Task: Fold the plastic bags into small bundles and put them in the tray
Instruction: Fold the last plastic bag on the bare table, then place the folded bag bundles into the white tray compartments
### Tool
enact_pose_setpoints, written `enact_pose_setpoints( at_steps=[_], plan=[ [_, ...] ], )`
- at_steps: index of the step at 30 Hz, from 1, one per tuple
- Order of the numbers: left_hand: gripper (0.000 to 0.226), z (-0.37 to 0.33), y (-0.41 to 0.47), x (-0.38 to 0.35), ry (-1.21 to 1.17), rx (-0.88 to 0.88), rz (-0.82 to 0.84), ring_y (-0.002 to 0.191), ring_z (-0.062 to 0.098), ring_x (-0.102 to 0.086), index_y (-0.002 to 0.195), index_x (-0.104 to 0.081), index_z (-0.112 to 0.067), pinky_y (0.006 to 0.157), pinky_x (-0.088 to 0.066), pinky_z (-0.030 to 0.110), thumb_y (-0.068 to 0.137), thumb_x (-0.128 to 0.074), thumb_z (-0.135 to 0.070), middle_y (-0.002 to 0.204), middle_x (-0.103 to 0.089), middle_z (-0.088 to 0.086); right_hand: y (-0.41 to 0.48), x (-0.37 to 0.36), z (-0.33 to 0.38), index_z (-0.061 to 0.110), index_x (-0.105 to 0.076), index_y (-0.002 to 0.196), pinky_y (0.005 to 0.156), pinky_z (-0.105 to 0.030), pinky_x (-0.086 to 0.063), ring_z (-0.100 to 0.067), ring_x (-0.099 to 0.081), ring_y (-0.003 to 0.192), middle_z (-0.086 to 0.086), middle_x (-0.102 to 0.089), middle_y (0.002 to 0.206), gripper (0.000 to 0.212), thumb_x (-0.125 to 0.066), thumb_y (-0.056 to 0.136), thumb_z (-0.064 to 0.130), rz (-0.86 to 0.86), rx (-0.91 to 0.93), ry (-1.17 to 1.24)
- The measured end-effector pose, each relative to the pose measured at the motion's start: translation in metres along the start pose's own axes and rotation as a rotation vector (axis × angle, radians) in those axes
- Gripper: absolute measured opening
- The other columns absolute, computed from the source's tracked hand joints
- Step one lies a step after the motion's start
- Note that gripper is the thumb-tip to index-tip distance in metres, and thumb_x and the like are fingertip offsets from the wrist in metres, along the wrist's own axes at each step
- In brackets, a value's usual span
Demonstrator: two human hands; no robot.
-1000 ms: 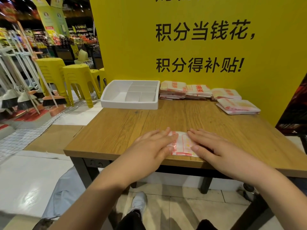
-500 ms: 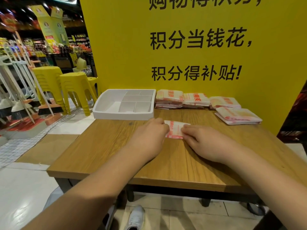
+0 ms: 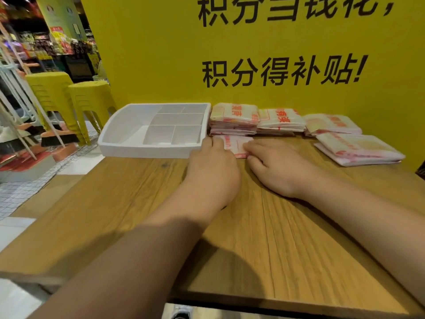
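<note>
Plastic bags are the subject here, laid out on a wooden table [image 3: 287, 226] that stands against a big yellow board [image 3: 161, 54] printed with black characters. At the table's far left corner sits a white tray [image 3: 147, 151] with several compartments, none of them holding a bag. Just right of the tray, along the board, lie four stacks of flat-folded bags [image 3: 233, 119], white with red print, with the rightmost stack a little nearer than the rest. Two stacks of yellow stools [image 3: 89, 100] stand on the floor beyond the tray. The left hand [image 3: 212, 169] curls its fingers over the left end of one small folded bag [image 3: 236, 145], gripping it, while the right hand [image 3: 273, 171] pinches its right end. This bundle rests on the table, just in front of the leftmost stack and beside the tray's right front corner.
</note>
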State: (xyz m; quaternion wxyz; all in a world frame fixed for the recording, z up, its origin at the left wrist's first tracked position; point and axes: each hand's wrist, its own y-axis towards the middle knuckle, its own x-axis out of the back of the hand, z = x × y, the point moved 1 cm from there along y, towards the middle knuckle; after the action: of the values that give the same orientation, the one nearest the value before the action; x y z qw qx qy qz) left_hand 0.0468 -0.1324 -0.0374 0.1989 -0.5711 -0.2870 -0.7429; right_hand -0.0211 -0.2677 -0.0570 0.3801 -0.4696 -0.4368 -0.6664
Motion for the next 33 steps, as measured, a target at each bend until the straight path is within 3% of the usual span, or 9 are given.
enact_pose_setpoints(
  at_steps=[4, 10, 13, 18, 20, 23, 28, 31, 33],
  plan=[
    [0.038, 0.006, 0.001, -0.004, -0.067, -0.041, -0.041, 0.123, 0.028, -0.04, 0.128, -0.052, -0.012, 0.093, -0.039, 0.04, 0.103, -0.03, -0.031, 0.131, -0.053, 0.01, 0.004, 0.0, -0.004, 0.017, -0.042, 0.148, 0.118, -0.041, -0.027, -0.021, -0.036, 0.142, -0.004, -0.043, 0.154, 0.047, -0.038, 0.104, 0.028, 0.048, 0.014, 0.076],
    [0.037, 0.011, 0.0, -0.006, -0.158, -0.059, -0.071, 0.119, 0.022, -0.041, 0.131, -0.048, -0.017, 0.097, -0.039, 0.037, 0.103, -0.029, -0.03, 0.134, -0.049, 0.004, 0.003, -0.006, -0.004, 0.021, -0.035, 0.154, 0.123, -0.04, -0.018, -0.015, -0.02, 0.151, -0.002, -0.026, 0.164, 0.051, -0.033, 0.105, 0.034, -0.002, -0.007, 0.125],
    [0.042, 0.012, 0.002, -0.012, -0.199, -0.053, -0.039, 0.127, 0.022, -0.04, 0.141, -0.043, -0.018, 0.102, -0.038, 0.037, 0.102, -0.03, -0.029, 0.143, -0.044, 0.002, -0.003, -0.006, -0.003, 0.022, -0.036, 0.153, 0.122, -0.039, -0.023, -0.016, -0.025, 0.149, -0.001, -0.032, 0.161, 0.051, -0.033, 0.105, 0.039, -0.037, -0.03, 0.127],
    [0.045, 0.015, -0.003, -0.015, -0.271, -0.04, -0.068, 0.112, 0.029, -0.059, 0.124, -0.063, -0.011, 0.087, -0.051, 0.041, 0.092, -0.041, -0.033, 0.129, -0.061, 0.011, -0.006, -0.004, -0.001, 0.026, -0.038, 0.15, 0.118, -0.04, -0.03, -0.015, -0.03, 0.146, 0.003, -0.034, 0.158, 0.056, -0.024, 0.102, 0.051, -0.022, -0.061, 0.161],
    [0.045, 0.015, -0.003, 0.0, -0.274, -0.065, 0.0, 0.117, 0.029, -0.057, 0.129, -0.06, -0.011, 0.091, -0.052, 0.039, 0.094, -0.048, -0.038, 0.135, -0.057, 0.012, -0.006, 0.003, 0.002, 0.028, -0.038, 0.15, 0.116, -0.037, -0.03, -0.015, -0.032, 0.144, 0.005, -0.033, 0.158, 0.056, -0.03, 0.101, 0.052, 0.009, -0.089, 0.164],
    [0.049, 0.022, 0.011, 0.041, -0.286, -0.121, 0.137, 0.128, 0.023, -0.045, 0.14, -0.047, -0.018, 0.099, -0.048, 0.034, 0.1, -0.039, -0.045, 0.144, -0.044, 0.007, -0.006, 0.03, 0.009, 0.028, -0.04, 0.148, 0.111, -0.039, -0.037, -0.019, -0.038, 0.14, 0.005, -0.035, 0.156, 0.054, -0.043, 0.099, 0.049, 0.063, -0.135, 0.194],
    [0.05, 0.058, 0.042, 0.13, -0.253, -0.175, 0.172, 0.134, 0.022, -0.033, 0.145, -0.04, -0.023, 0.103, -0.041, 0.036, 0.099, -0.041, -0.044, 0.151, -0.036, 0.004, 0.009, 0.121, 0.033, 0.024, -0.045, 0.145, 0.107, -0.042, -0.04, -0.023, -0.042, 0.137, -0.001, -0.043, 0.151, 0.054, -0.055, 0.095, 0.042, 0.034, -0.18, 0.165],
    [0.049, 0.079, 0.048, 0.169, -0.289, -0.174, 0.162, 0.134, 0.025, -0.036, 0.139, -0.05, -0.021, 0.1, -0.04, 0.039, 0.096, -0.051, -0.044, 0.147, -0.043, 0.006, 0.015, 0.161, 0.055, 0.02, -0.051, 0.142, 0.106, -0.042, -0.04, -0.026, -0.044, 0.136, -0.005, -0.047, 0.148, 0.052, -0.059, 0.093, 0.037, 0.058, -0.224, 0.164],
    [0.046, 0.092, 0.051, 0.184, -0.348, -0.118, 0.13, 0.124, 0.031, -0.05, 0.124, -0.064, -0.015, 0.092, -0.044, 0.044, 0.085, -0.071, -0.036, 0.133, -0.057, 0.012, 0.013, 0.171, 0.069, 0.02, -0.055, 0.136, 0.102, -0.044, -0.043, -0.029, -0.049, 0.131, -0.007, -0.051, 0.144, 0.047, -0.06, 0.093, 0.036, 0.053, -0.249, 0.143]
  ],
)
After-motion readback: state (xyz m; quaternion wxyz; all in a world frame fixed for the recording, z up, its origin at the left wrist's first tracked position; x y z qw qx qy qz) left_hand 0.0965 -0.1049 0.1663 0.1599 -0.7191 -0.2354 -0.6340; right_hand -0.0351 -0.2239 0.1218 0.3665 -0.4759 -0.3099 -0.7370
